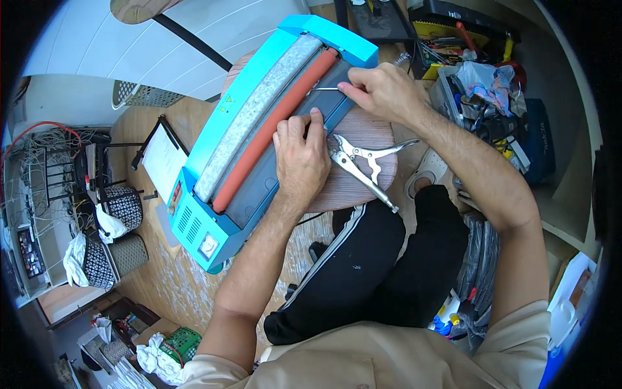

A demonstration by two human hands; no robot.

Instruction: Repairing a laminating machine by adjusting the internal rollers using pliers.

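Note:
A turquoise machine (206,139) with a pale mottled roller (265,107) and an orange-red roller (258,146) lies slanted across a round wooden stool (374,126). Over its dark grey panel (254,188), my left hand (302,154) has its fingers curled down beside the red roller, thumb stretched forward. The fingertips are hidden, so what they grip, if anything, does not show. My right hand (387,93) is closed on a thin metal rod-like tool (328,89); its shaft points left towards the red roller, its handle hidden in the fist. Locking pliers (360,170) rest on the stool near my left hand.
A clipboard with paper (163,155) lies left of the machine. Tools and bags fill a grey bin (447,87) at right, with an open toolbox (447,39) behind it. Patterned baskets (100,262) and tangled cables (40,159) stand at left. My legs (353,266) are close below the stool.

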